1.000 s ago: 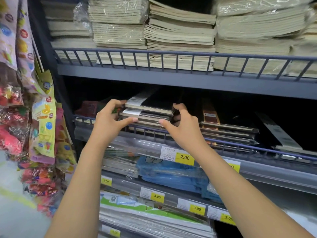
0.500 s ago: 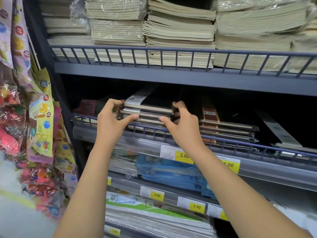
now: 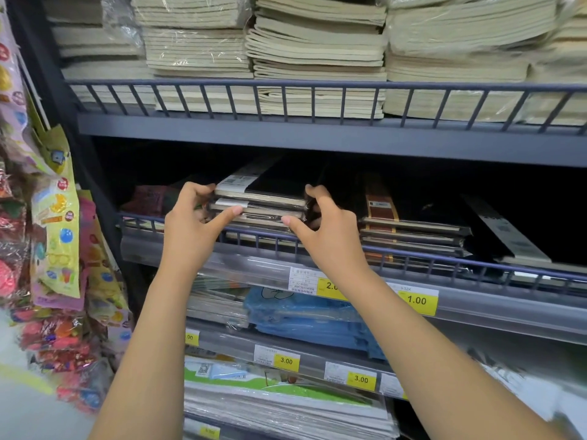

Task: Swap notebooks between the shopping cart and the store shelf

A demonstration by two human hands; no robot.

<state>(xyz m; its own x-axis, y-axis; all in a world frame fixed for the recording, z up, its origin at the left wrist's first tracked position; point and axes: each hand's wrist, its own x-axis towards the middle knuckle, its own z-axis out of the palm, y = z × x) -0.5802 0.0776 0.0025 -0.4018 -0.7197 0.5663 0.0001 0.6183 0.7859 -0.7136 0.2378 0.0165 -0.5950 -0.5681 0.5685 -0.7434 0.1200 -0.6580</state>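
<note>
Notebooks (image 3: 263, 204), a short shrink-wrapped stack with dark covers, are what I have hold of on the middle shelf, just behind its wire rail (image 3: 413, 252). Nearest me, my forearms reach up past the lower tiers, where blue packs (image 3: 301, 312) lie behind yellow price tags (image 3: 360, 379). My left hand (image 3: 190, 230) grips the stack's left end, thumb pressed on the front edges and fingers curled round the side. My right hand (image 3: 330, 239) grips the right end, thumb at the lower front corner and fingers hooked behind. Over the past second almost nothing has moved: both hands have stayed clamped where they were and the stack has not come up over the rail. I judge from that I am settling my grip or squaring the pile, not lifting yet. Which half of the swap this is I cannot tell, as the cart is out of view. Right of the stack lie banded notebooks (image 3: 413, 230), and higher up, pale exercise books (image 3: 317, 52) fill the top shelf.
</note>
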